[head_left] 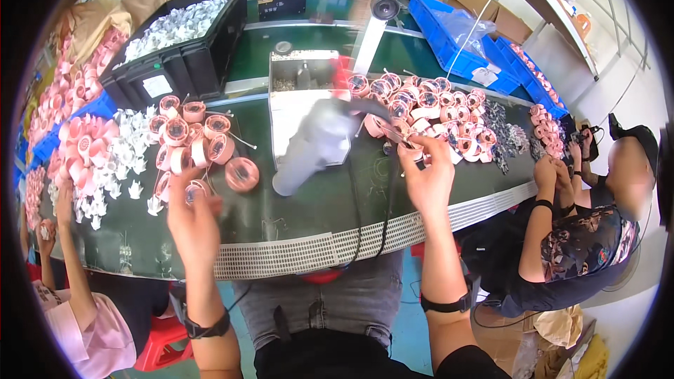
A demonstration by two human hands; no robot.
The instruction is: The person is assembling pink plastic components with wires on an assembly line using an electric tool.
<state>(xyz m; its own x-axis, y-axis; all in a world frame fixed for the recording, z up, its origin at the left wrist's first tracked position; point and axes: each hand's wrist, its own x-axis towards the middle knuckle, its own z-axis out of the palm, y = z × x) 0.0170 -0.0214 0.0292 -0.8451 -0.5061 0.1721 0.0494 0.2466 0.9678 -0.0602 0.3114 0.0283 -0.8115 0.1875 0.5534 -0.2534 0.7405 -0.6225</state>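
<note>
My left hand, smeared by motion, is at the near edge of a heap of pink ring-shaped parts; its fingers curl around one pink ring. A separate pink ring, also blurred, is just right of that hand. My right hand pinches a pink ring-shaped part at the near left side of a larger heap of such rings. Between my hands, a blurred grey pistol-shaped tool leans across a white box; neither hand grips it.
White star-shaped pieces and pink fan-like parts lie at left. A black crate stands behind. Dark small parts lie at right. A white post rises ahead; black cables cross the near edge. Co-workers sit on both sides.
</note>
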